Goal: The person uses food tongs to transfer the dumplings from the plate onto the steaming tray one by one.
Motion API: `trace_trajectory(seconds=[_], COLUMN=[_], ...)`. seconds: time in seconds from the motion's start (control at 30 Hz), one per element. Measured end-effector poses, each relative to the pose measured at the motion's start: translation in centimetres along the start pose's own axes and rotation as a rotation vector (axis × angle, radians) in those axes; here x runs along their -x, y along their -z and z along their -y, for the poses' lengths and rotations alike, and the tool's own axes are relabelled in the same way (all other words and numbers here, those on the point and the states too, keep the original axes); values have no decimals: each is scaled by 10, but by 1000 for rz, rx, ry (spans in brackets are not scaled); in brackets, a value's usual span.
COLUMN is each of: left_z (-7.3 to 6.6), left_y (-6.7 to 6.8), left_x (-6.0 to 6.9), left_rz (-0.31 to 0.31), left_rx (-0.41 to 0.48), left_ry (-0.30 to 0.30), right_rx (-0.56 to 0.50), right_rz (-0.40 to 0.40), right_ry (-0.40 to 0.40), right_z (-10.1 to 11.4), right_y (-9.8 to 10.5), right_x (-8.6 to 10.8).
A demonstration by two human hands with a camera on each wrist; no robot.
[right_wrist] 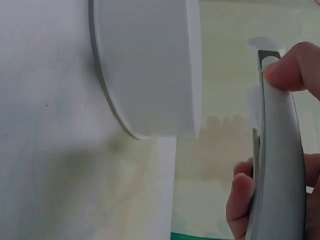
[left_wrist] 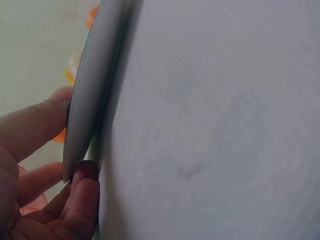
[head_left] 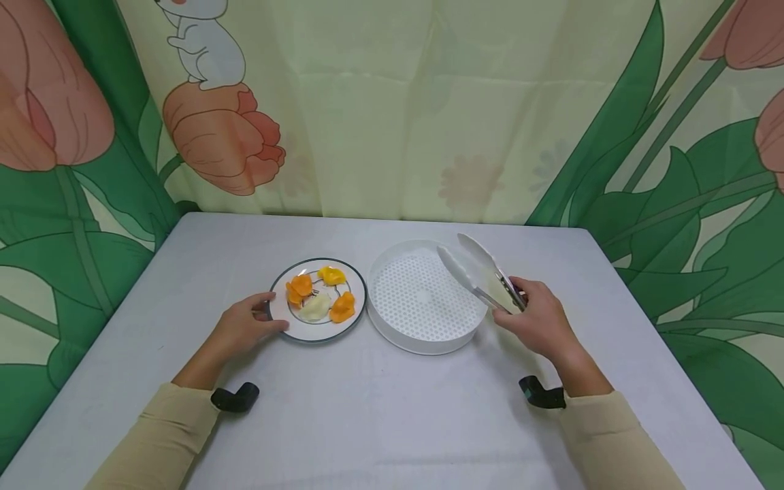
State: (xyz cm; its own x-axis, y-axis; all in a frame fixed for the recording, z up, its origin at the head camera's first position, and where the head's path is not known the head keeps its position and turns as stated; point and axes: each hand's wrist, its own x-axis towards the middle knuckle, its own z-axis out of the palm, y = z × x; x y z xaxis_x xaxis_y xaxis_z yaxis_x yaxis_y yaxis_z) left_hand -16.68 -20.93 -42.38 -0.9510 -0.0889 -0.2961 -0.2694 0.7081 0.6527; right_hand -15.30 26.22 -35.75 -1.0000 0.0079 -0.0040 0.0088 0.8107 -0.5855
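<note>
Near the left of the table, my left hand (head_left: 248,323) grips the rim of a white plate (head_left: 312,331) with a dark edge line. In the left wrist view the thumb and curled fingers (left_wrist: 86,197) meet about the plate's edge. On the plate lie several thin, soft-looking pieces: orange (head_left: 342,307), yellow (head_left: 331,275) and pale cream (head_left: 315,307). My right hand (head_left: 539,316) holds pale-tipped tongs (head_left: 456,270), their arms spread apart with nothing between them. The tips hover over a round white tray (head_left: 404,292) with a perforated floor.
The tray stands just right of the plate, almost touching it. A white cloth (head_left: 380,422) covers the table. Behind the far edge hangs a printed curtain (head_left: 380,136) with flowers and a rabbit. Each wrist carries a black camera mount (head_left: 235,397).
</note>
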Motion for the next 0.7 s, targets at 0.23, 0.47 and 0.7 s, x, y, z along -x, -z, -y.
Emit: trace_trajectory(seconds=[0.23, 0.47, 0.7], left_z=[0, -1, -1], left_y=[1, 1, 1], left_x=[1, 1, 1], left_rz=[-3, -3, -3], left_rx=[-12, -9, -1], left_ry=[-11, -19, -8], right_rx=[-12, 27, 44], right_rz=[38, 76, 140], right_ry=[54, 164, 285], right_z=[13, 25, 41], right_y=[-8, -17, -25], right_x=[-1, -1, -6])
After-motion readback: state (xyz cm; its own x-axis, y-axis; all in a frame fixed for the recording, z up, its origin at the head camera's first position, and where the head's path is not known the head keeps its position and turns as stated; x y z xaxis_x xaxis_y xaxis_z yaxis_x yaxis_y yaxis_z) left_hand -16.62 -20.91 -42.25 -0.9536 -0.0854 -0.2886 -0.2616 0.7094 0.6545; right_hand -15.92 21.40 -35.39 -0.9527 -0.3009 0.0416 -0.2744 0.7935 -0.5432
